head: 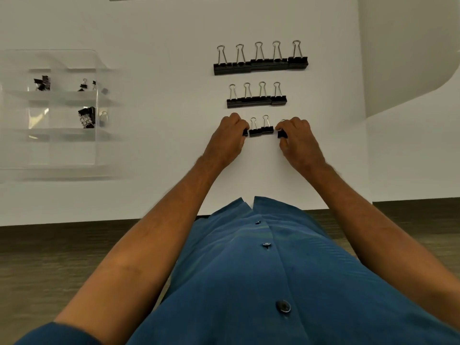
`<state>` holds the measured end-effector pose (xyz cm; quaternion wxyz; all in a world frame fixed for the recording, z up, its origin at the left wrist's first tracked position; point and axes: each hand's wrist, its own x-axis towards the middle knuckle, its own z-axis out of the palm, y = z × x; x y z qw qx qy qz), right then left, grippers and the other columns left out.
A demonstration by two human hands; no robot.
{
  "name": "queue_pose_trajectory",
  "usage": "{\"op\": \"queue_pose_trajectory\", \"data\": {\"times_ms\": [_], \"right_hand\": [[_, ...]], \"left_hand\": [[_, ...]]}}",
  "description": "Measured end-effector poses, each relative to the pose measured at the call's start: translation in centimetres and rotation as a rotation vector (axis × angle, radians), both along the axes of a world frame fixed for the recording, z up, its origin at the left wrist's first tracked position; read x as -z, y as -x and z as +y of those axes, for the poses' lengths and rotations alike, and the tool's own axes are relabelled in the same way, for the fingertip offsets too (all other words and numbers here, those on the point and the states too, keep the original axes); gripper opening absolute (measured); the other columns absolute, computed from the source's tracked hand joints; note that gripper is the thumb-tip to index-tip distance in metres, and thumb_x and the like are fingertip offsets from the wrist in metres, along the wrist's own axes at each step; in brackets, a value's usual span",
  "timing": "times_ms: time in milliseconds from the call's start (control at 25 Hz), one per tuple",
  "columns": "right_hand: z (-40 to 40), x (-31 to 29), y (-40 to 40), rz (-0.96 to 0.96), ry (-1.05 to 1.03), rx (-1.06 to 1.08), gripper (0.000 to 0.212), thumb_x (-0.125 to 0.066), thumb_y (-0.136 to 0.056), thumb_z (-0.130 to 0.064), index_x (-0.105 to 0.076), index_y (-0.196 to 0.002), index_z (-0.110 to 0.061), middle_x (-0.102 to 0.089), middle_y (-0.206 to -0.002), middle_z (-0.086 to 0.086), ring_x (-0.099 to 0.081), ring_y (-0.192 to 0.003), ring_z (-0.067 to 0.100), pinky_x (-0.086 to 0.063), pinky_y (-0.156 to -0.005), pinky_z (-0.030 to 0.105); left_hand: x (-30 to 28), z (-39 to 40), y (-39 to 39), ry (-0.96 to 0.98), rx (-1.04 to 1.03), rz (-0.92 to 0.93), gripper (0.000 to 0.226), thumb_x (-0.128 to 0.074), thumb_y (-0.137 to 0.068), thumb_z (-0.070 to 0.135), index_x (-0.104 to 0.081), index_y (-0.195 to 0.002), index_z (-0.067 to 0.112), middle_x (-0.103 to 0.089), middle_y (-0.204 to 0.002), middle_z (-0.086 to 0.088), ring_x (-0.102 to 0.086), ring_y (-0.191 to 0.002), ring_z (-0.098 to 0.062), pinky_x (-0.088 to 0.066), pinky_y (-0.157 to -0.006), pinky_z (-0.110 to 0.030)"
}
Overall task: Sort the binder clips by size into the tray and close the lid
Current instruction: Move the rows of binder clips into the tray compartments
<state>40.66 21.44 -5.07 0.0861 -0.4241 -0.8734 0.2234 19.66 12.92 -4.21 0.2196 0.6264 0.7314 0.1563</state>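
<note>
Both hands work at the nearest row of small binder clips (261,130) on the white table (159,120). Left hand (230,135) is curled closed, fingertips pinched on the clip at the row's left end (245,132). Right hand (297,136) is likewise curled, thumb and fingers gripping a separate small clip (282,133) just right of the row, with a slight gap between it and the two clips standing exposed between the hands.

Beyond this row lies a row of four medium binder clips (256,100), bodies touching side by side, wire handles pointing away from the person. Beyond that lies a row of five large binder clips (260,64), arranged the same way.

Well to the left of the small row sits the clear plastic tray (15,155), divided into compartments, its transparent lid (82,58) raised behind it. Several black clips already lie in three compartments; their sizes are blurred. A blue buttoned shirt (273,270) fills the foreground.
</note>
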Motion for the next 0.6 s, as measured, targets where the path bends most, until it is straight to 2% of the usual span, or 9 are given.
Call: {"op": "queue_pose_trajectory", "data": {"times_ms": [160,280,480,600], "right_hand": [[0.5,-1.2,0.5,0.054,0.081,0.045,0.029,-0.061,-0.090,-0.005,-0.060,-0.119,-0.012,-0.055,-0.110,0.009,-0.051,-0.103,0.023,-0.049,-0.078,0.033],[0.8,-1.8,1.8,0.087,0.064,-0.043,0.035,-0.062,-0.092,-0.006,-0.058,-0.126,-0.014,-0.053,-0.115,0.008,-0.050,-0.106,0.021,-0.047,-0.080,0.028],[0.6,-0.7,3.4,-0.040,0.038,-0.165,0.049,-0.059,-0.091,0.004,-0.057,-0.137,-0.015,-0.051,-0.119,0.015,-0.051,-0.104,0.029,-0.053,-0.071,0.037],[0.4,-0.3,3.1,-0.045,0.032,-0.170,0.042,-0.061,-0.092,0.001,-0.060,-0.132,-0.011,-0.053,-0.120,0.016,-0.054,-0.103,0.031,-0.054,-0.069,0.039]], "left_hand": [[0.0,0.1,0.0,0.023,-0.025,-0.002,0.019,-0.061,-0.091,0.007,-0.063,-0.110,0.009,-0.055,-0.110,-0.008,-0.051,-0.098,-0.023,-0.051,-0.077,-0.039],[-0.2,-0.2,-0.1,0.012,-0.046,0.003,0.019,-0.060,-0.091,0.007,-0.062,-0.109,0.010,-0.056,-0.108,-0.008,-0.052,-0.096,-0.023,-0.052,-0.073,-0.040],[-1.2,-0.4,-1.0,-0.026,-0.088,0.003,0.023,-0.059,-0.092,0.008,-0.061,-0.115,0.010,-0.057,-0.108,-0.009,-0.053,-0.096,-0.023,-0.050,-0.072,-0.035],[-1.7,0.3,-1.3,-0.046,-0.087,0.011,0.022,-0.061,-0.091,0.010,-0.061,-0.113,0.011,-0.056,-0.109,-0.007,-0.052,-0.096,-0.021,-0.050,-0.070,-0.033]]}}
